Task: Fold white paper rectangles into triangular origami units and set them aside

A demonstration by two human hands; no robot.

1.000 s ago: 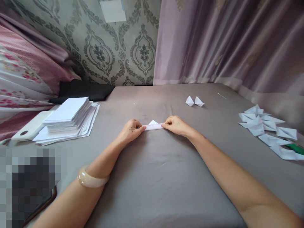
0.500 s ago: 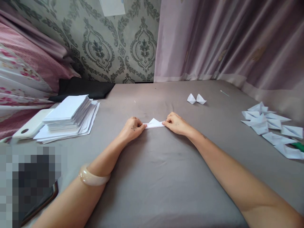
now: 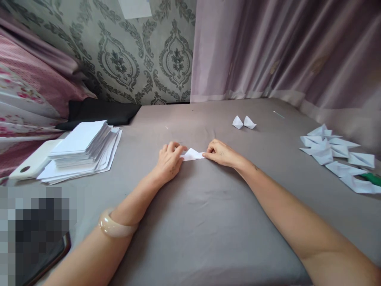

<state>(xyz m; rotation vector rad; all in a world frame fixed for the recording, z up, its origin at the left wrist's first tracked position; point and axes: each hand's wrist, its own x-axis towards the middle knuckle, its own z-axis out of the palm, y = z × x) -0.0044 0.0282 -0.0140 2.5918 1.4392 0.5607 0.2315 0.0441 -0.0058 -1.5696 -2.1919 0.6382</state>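
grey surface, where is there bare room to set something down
Bare patches: between the forearms, and between the right hand and the folded-paper cluster. Crowded: the left side, around the paper stack and white panel, and under that cluster.

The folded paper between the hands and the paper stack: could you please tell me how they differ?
The folded paper is small and rises to a peak in the middle, while the paper stack is much bigger, with flat sheets piled up. The right hand pinches one end of the folded paper, with the left hand at the other; neither hand touches the paper stack. Both are white.
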